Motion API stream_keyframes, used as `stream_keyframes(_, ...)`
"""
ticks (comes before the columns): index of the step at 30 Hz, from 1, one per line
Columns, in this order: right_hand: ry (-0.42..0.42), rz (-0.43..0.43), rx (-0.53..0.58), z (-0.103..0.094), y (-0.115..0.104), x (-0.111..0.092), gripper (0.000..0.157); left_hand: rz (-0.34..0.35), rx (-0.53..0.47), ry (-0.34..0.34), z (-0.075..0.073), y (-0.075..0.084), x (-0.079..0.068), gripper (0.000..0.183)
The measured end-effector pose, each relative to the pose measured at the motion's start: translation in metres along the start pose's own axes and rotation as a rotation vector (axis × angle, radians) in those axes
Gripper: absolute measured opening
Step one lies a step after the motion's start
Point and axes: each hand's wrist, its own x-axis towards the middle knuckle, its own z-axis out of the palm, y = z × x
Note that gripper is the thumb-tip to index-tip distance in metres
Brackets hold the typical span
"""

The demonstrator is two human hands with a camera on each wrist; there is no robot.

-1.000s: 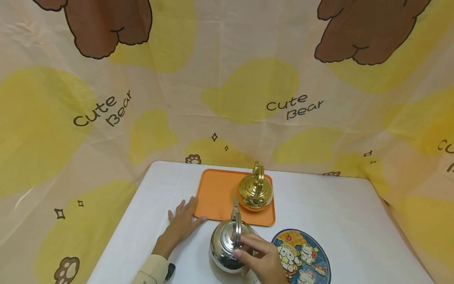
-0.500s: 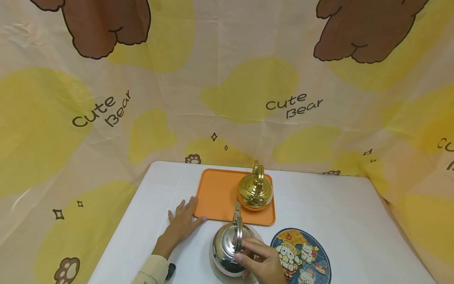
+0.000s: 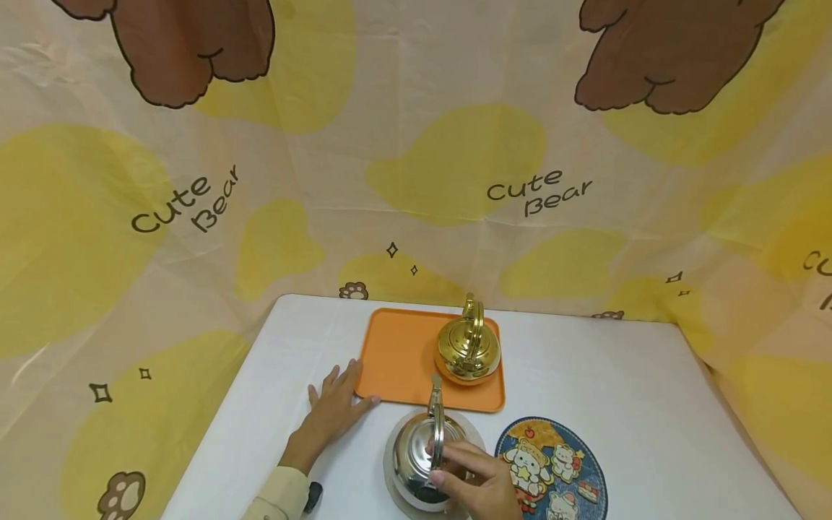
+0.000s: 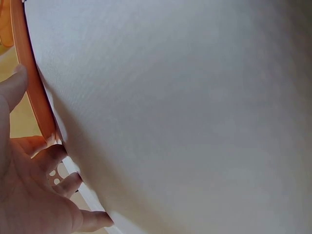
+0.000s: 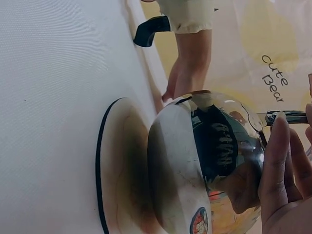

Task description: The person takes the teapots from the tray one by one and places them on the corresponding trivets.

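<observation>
A shiny silver kettle is over a round pale mat at the table's front. My right hand pinches its upright handle between thumb and fingers. In the right wrist view, the kettle is upright above the mat; whether its base touches the mat, I cannot tell. My left hand lies with fingers spread at the near left corner of an orange tray. The left wrist view has the thumb against the tray's rim.
A gold kettle stands on the tray's right side. To the right of the silver kettle lies a round blue mat with cartoon figures. A patterned cloth hangs behind the white table.
The silver kettle, in my right hand, has come slightly toward me and to the right, and more of the pale mat's far edge shows. My left hand stays in place.
</observation>
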Motion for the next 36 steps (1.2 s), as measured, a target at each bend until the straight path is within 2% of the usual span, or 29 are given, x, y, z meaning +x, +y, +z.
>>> stream_keyframes(8, -0.021, -0.029, 0.029, -0.002, 0.006, -0.001, 0.033, 0.000, -0.007, 0.000, 0.000, 0.000, -0.001, 0.088)
stream_keyframes(15, -0.017, 0.016, 0.010, -0.003, 0.009, -0.002, 0.032, 0.000, 0.003, 0.001, -0.001, 0.001, -0.001, 0.088)
stream_keyframes(26, -0.078, -0.179, 0.003, -0.004, 0.017, -0.003, 0.033, 0.003, 0.013, 0.005, -0.002, 0.002, -0.002, 0.087)
stream_keyframes(28, -0.071, -0.170, -0.005, -0.003, 0.016, -0.004, 0.032, 0.005, 0.009, 0.004, -0.001, 0.001, -0.001, 0.087)
stream_keyframes(33, -0.066, -0.087, 0.012, -0.003, 0.016, -0.007, 0.028, 0.006, -0.001, 0.001, -0.001, 0.001, -0.001, 0.087)
stream_keyframes(36, -0.081, -0.108, 0.036, -0.003, 0.017, -0.008, 0.029, 0.005, -0.001, 0.003, -0.001, 0.002, -0.001, 0.087)
